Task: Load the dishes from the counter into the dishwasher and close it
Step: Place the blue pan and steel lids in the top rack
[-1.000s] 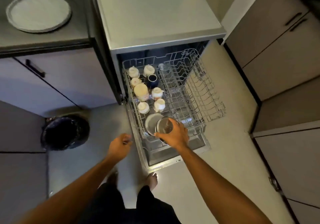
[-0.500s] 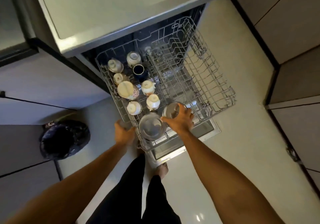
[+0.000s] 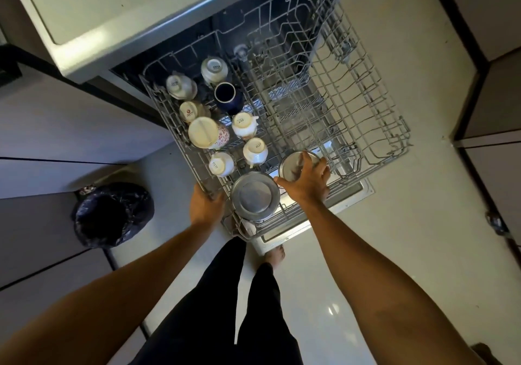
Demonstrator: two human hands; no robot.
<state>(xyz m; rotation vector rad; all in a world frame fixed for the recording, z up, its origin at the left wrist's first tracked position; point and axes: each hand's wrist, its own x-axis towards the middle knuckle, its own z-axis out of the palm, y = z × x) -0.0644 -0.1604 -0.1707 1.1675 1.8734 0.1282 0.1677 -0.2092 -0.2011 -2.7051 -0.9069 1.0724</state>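
Observation:
The dishwasher's upper wire rack (image 3: 366, 116) is pulled out over the open door (image 3: 352, 199). Several upturned white cups (image 3: 255, 151) and a dark blue mug (image 3: 225, 93) fill its left side. A steel bowl (image 3: 253, 195) lies upside down at the rack's front. My right hand (image 3: 306, 182) holds a smaller steel bowl (image 3: 290, 167) upside down, just right of the first one, low in the rack. My left hand (image 3: 204, 205) grips the rack's front left corner. The rack's right half holds nothing.
The dishwasher's grey top (image 3: 127, 6) juts out above the rack. A black bin (image 3: 110, 215) with a dark liner stands on the floor to the left. Cabinet fronts (image 3: 490, 172) close in on the right. My legs and a bare foot (image 3: 275, 256) are just before the door.
The view has tilted down and closer over the rack. My left hand has come up from beside the rack and taken hold of its corner. My right hand has kept the small bowl low at the front.

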